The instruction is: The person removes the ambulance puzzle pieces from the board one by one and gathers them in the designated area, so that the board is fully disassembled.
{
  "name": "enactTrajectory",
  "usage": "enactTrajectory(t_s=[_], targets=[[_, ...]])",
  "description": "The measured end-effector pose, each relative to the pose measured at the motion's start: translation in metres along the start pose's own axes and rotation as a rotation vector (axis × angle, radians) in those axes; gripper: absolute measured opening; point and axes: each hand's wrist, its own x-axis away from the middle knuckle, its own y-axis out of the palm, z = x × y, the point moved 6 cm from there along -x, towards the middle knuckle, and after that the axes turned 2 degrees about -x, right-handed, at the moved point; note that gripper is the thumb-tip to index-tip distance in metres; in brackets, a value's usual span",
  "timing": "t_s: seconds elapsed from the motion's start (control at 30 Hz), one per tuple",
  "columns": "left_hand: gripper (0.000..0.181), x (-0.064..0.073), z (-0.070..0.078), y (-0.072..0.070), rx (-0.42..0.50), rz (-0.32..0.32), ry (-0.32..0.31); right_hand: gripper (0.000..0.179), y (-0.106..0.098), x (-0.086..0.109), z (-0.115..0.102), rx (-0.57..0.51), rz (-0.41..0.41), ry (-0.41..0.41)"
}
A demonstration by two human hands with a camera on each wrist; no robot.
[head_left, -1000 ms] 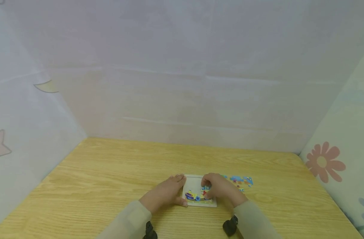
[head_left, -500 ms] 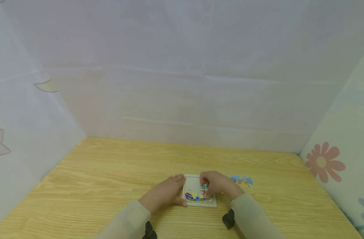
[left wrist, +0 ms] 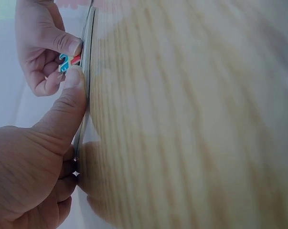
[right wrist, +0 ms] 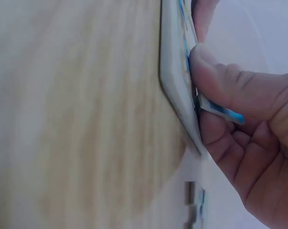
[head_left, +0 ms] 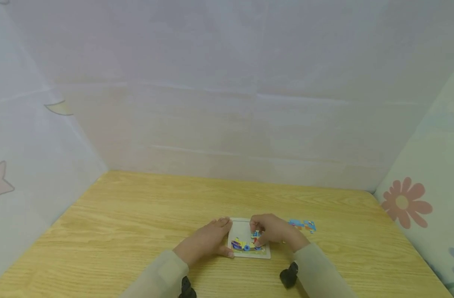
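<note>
A jigsaw puzzle board point(head_left: 249, 255) with a pale raised rim lies flat on the table. Assembled pieces point(head_left: 245, 246) along its near side show a colourful vehicle with blue wheels. My left hand point(head_left: 208, 240) holds the board's left side, thumb at the near corner and fingers toward the far corner. Over the board's right half, my right hand point(head_left: 273, 231) pinches a puzzle piece point(right wrist: 225, 112) between thumb and curled fingers. That piece, partly hidden by the fingers, shows blue and red in the left wrist view and stands tilted to the board in the right wrist view.
Several loose puzzle pieces point(head_left: 303, 225) lie on the table to the right of the board, some hidden behind my right hand. The wooden table point(head_left: 145, 215) meets a pale cloth backdrop point(head_left: 227, 124) at the back and sides.
My right hand has shifted slightly over the board's right half, with the piece still between its fingers, and covers more of the loose pieces. My left hand has stayed in place.
</note>
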Motion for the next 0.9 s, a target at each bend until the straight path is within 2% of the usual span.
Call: enactTrajectory(t_s=[0.17,0.4,0.5,0.73,0.9], targets=[[0.094,0.000,0.000,0.000,0.008,-0.004,-0.011,0.027,0.000,0.005,0.008,-0.090,0.022,-0.016],[0.094,0.000,0.000,-0.001,0.012,-0.006,-0.001,0.011,0.001,0.012,0.014,-0.171,0.065,-0.040],[0.094,-0.001,0.000,0.000,0.001,-0.011,-0.006,0.014,0.000,0.015,0.016,-0.238,0.101,-0.020],[0.093,0.000,0.002,0.000,-0.002,-0.017,-0.004,0.025,-0.001,0.024,0.027,-0.535,0.177,0.073],[0.093,0.001,0.003,-0.001,-0.002,-0.020,-0.003,0.028,-0.005,0.032,0.030,-0.595,0.215,0.087]])
